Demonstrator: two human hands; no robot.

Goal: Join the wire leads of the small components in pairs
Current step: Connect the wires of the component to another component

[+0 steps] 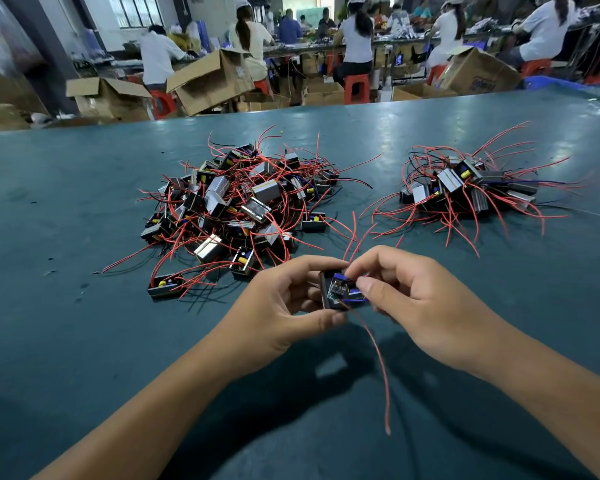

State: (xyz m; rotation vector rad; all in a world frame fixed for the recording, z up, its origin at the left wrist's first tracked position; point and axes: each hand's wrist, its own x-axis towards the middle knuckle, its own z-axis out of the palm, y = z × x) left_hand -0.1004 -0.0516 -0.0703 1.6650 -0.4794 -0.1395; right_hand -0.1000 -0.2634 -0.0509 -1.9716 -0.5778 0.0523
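Observation:
A small black component (340, 291) with blue parts and a tiny board is held above the table between both hands. My left hand (284, 306) grips its left side with curled fingers and thumb. My right hand (406, 299) pinches it from the right, fingertips on its top. One red lead (378, 358) hangs from it toward me, and other red leads (352, 242) rise behind the fingers. A big heap of like components (236, 202) with red and black wires lies left of centre. A smaller heap (465, 188) lies at the right.
The teal table (84, 341) spreads wide around both heaps. A single component (163, 285) lies loose at the big heap's near left. Beyond the far edge are open cardboard boxes (208, 81), red stools and several seated people at benches.

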